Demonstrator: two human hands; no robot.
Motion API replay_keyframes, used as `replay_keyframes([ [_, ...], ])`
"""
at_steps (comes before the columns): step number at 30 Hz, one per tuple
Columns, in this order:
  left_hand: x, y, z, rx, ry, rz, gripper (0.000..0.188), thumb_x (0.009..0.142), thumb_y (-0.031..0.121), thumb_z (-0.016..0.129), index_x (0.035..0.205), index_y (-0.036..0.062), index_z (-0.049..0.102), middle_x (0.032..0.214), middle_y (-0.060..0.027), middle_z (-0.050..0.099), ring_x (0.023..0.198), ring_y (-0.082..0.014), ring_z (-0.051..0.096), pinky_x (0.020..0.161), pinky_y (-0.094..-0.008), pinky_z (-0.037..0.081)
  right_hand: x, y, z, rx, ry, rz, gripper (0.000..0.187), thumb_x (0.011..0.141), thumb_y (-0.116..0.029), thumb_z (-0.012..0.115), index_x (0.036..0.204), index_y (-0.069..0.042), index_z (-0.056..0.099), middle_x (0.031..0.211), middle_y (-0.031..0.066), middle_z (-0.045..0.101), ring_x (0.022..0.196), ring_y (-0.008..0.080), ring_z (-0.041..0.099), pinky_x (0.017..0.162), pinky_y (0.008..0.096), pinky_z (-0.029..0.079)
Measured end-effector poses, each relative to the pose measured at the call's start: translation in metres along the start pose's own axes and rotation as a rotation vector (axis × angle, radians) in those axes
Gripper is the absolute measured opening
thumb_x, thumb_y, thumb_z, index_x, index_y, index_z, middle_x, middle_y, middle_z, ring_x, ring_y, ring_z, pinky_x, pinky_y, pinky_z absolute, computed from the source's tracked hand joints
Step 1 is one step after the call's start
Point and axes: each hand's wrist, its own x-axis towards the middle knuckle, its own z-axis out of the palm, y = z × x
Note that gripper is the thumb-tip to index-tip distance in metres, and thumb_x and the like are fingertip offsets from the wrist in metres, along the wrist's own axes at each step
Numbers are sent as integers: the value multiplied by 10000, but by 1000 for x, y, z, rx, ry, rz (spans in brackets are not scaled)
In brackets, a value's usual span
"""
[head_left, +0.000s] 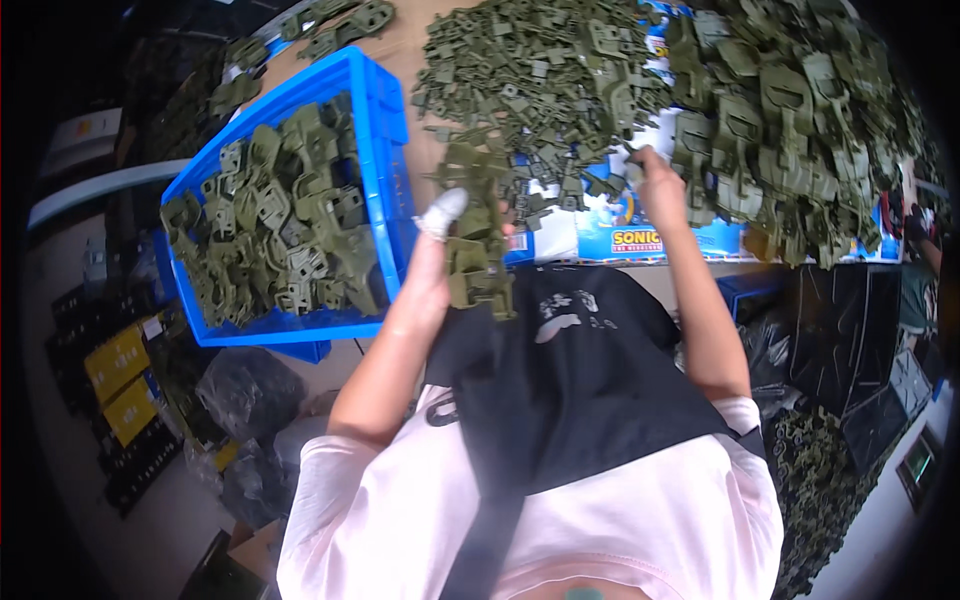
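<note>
My left hand, with a white cover on the thumb, is closed round a long olive-green moulded part. That part stands out over the table's near edge, in front of my black apron. Farther right, my right hand is at the near right edge of a heap of small olive-green pieces. Its fingers are bent together, with something white at the tips. Whatever they pinch is too small to make out.
To the left, a blue plastic crate holds several larger green parts. More large green parts are piled at the right, over a printed blue-and-white sheet. Dark plastic bags lie on the floor at lower left.
</note>
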Motion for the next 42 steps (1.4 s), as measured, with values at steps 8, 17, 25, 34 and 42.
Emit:
replay_keyframes([
  [8, 7, -15, 10, -3, -107, -232, 424, 810, 356, 602, 1111, 69, 519, 924, -97, 607, 747, -221, 622, 646, -363, 540, -78, -135, -111, 356, -555, -486, 420, 652, 48, 589, 1047, -94, 614, 933, 160, 591, 884, 317, 586, 769, 373, 476],
  [17, 8, -18, 12, 220, -185, -169, 444, 844, 311, 574, 1223, 132, 427, 967, -72, 583, 746, -174, 617, 639, -320, 542, -72, -159, -121, 176, -643, -564, 405, 612, 63, 557, 988, -74, 624, 840, 139, 560, 800, 321, 586, 706, 406, 471],
  [25, 2, -24, 21, 138, -64, -121, 353, 837, 242, 585, 1135, 108, 453, 867, -78, 589, 679, -175, 606, 546, -299, 527, -68, -152, -105, 261, -661, -625, 215, 660, 19, 532, 864, -21, 585, 821, 168, 573, 747, 340, 604, 659, 422, 500],
  [34, 9, -32, -6, 84, -96, -178, 466, 854, 325, 570, 1237, 114, 407, 1039, -98, 579, 904, -201, 600, 741, -341, 532, -65, -143, -83, 347, -712, -726, 290, 673, -12, 546, 955, -59, 599, 885, 136, 598, 819, 299, 597, 744, 406, 480],
  [42, 28, 22, -18, -21, -133, 164, 427, 904, 375, 475, 1192, 61, 470, 1088, -92, 567, 1008, -222, 560, 877, -414, 473, 47, -37, -24, 364, -141, 199, 918, 706, -255, 728, 1411, -137, 152, 1230, 279, 411, 1138, 392, 438, 947, 391, 378],
])
